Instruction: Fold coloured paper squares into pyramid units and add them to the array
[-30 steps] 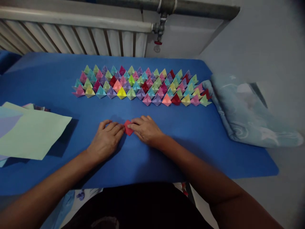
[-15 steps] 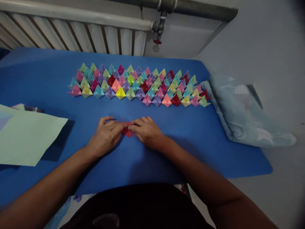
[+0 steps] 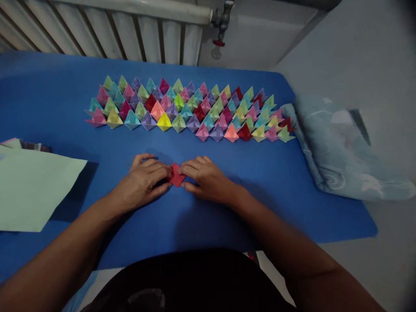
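A small folded piece of red paper (image 3: 177,176) lies on the blue table between my two hands. My left hand (image 3: 146,178) grips its left edge, with thumb and fingers closed on it. From the other side, my right hand (image 3: 203,178) pinches the right edge, its thumb below and fingers above. Beyond them, several rows of small folded paper boats (image 3: 178,123) stand upright in many colours. Parts of the red paper are covered by my fingertips.
Pale green paper sheets (image 3: 39,190) lie on the left of the blue table (image 3: 130,238). A folded grey-blue blanket (image 3: 344,151) rests at the right edge, touching the boats' end. Behind the table are a white radiator (image 3: 126,34) and a valve with a red knob (image 3: 219,43).
My thumbs have moved from the top of the red paper toward its lower edges, so more of its surface shows. The view has tilted down slightly.
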`<state>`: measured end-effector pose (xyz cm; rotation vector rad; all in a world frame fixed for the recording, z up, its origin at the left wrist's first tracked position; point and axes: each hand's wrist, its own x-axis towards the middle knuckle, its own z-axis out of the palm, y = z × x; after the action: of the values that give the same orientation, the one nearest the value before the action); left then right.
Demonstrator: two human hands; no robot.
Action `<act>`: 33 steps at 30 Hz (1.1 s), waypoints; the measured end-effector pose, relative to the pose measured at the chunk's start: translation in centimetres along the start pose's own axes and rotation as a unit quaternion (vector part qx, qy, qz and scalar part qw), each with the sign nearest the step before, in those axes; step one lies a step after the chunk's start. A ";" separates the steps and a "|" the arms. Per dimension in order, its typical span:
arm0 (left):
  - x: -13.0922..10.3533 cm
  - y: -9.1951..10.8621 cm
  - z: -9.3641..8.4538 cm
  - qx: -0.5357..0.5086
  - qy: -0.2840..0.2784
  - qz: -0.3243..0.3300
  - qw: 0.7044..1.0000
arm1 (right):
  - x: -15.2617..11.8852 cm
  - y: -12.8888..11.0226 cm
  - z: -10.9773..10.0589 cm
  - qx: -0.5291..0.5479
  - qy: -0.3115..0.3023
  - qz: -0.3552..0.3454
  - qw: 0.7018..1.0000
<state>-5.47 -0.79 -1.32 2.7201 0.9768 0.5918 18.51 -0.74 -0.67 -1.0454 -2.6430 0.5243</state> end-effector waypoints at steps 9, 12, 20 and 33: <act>0.0 -0.6 0.0 -0.024 0.000 0.006 1.000 | 0.0 0.4 -0.1 0.017 -0.008 -0.007 1.000; 0.0 -0.4 -0.1 -0.029 -0.002 0.002 1.000 | -0.1 0.4 -0.1 0.006 -0.009 -0.008 1.000; 0.1 0.0 0.3 -0.015 0.012 -0.002 1.000 | 0.0 0.5 0.2 -0.027 -0.009 -0.013 1.000; 0.3 0.3 0.8 0.026 0.046 0.013 0.999 | -0.1 0.6 0.4 0.009 -0.004 -0.003 1.000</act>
<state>-4.74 -0.82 -1.87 2.7770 0.9923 0.7122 18.82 -0.55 -1.30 -1.0324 -2.6428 0.5522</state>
